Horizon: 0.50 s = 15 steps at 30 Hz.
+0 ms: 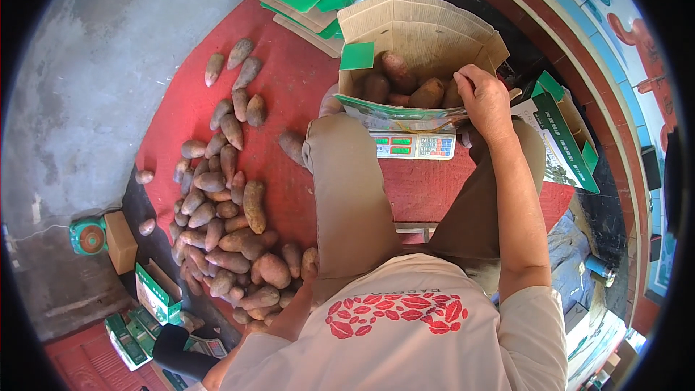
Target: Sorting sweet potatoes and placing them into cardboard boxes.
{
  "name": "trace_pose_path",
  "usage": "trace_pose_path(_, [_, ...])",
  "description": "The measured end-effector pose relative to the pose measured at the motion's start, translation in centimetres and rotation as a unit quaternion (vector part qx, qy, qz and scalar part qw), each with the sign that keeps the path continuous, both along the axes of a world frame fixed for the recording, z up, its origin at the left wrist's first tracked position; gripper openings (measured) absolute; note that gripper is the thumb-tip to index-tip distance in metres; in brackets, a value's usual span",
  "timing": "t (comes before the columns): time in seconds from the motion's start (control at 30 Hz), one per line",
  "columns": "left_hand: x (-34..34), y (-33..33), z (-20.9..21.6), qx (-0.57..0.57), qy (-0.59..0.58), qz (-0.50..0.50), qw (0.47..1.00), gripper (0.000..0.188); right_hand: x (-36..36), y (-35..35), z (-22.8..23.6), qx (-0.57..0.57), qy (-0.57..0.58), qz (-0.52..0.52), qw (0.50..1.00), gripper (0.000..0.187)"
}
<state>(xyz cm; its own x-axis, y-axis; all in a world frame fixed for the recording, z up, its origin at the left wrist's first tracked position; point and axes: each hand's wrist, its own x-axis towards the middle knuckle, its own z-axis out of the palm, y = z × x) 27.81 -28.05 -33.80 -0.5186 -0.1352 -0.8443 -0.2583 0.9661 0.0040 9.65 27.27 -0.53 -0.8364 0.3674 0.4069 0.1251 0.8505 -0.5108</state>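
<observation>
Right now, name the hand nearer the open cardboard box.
Right hand, at the rim of the open cardboard box; left hand, partly hidden, is farther, beside the brown tubers.

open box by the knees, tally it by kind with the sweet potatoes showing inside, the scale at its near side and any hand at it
Open box: 1
Sweet potatoes: at least 4, some hidden
Scale: 1
Right hand: 1
Total: at least 7

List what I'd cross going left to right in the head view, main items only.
Round green device → plain brown box → tuber pile → digital scale → right hand → green-and-white carton at far right.
</observation>
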Motion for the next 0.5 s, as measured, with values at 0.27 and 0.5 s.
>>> trace_pose_path(0.27, [0.6, 0.5, -0.7, 0.01, 0.003, 0.024, 1.0, 0.07, 0.0, 0.0, 0.0, 0.014, 0.0, 0.0, 1.0, 0.014])
trace_pose_path(0.5, [-2.8, 1.7, 3.9, 0.025, 0.015, 0.071, 0.997, 0.071, -0.1, 0.1, -0.1, 0.014, 0.002, 0.0, 1.0, 0.014])
